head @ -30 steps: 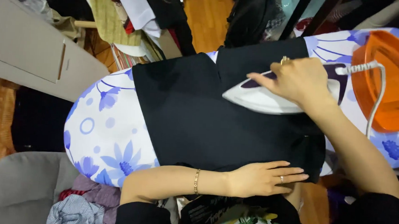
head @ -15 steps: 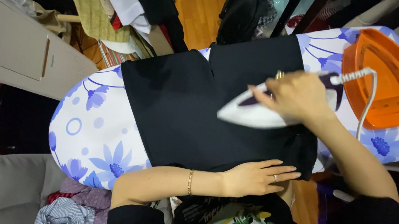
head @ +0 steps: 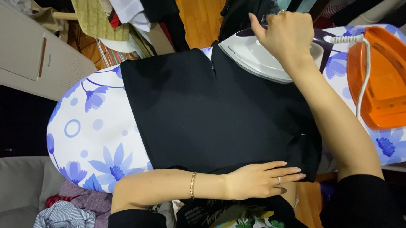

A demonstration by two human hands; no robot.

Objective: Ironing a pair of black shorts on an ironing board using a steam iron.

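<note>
Black garment (head: 216,119) (far edge perhaps iron-hidden (head: 265,57))

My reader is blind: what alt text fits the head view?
A right hand grips a white iron at the far edge of a black garment on a blue-flowered ironing board, while the left hand lies flat on the near hem. An orange iron rest sits at the right.

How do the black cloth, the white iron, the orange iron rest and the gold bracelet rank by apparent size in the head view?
1. black cloth
2. orange iron rest and white iron: too alike to rank, iron partly hidden by the right hand
3. gold bracelet
</note>
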